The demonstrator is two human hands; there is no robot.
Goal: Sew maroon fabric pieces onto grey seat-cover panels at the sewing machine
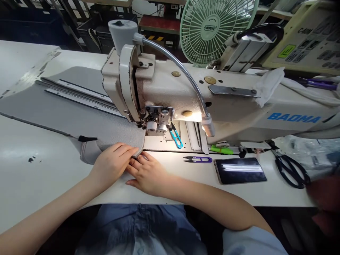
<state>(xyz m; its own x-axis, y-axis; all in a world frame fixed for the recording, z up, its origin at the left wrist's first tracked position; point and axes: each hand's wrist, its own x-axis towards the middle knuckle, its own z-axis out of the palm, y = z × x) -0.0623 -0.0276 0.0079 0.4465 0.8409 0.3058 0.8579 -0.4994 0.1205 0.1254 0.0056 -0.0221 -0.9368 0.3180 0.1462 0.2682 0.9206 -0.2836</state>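
A large piece of grey fabric (114, 131) lies across the left of the table, its right end beside the needle area of a sewing machine (170, 81). My left hand (113, 164) is closed on the fabric's near right corner, fingers on top. Against the same corner, my right hand (151, 173) has its fingers curled at the edge; its thumb rests apart, on the table. The two hands' fingertips meet there, and the left hand partly hides the corner. Light blue thread snips (176, 136) lie on the machine bed, right of the needle area.
Purple thread snips (198, 159), a phone (240, 170), a green-handled tool (221, 149) and black scissors (292, 171) lie to the right. Metal strips (85, 102) rest on the fabric. A flexible lamp (208, 125) hangs before the machine arm; a green fan (212, 28) stands behind.
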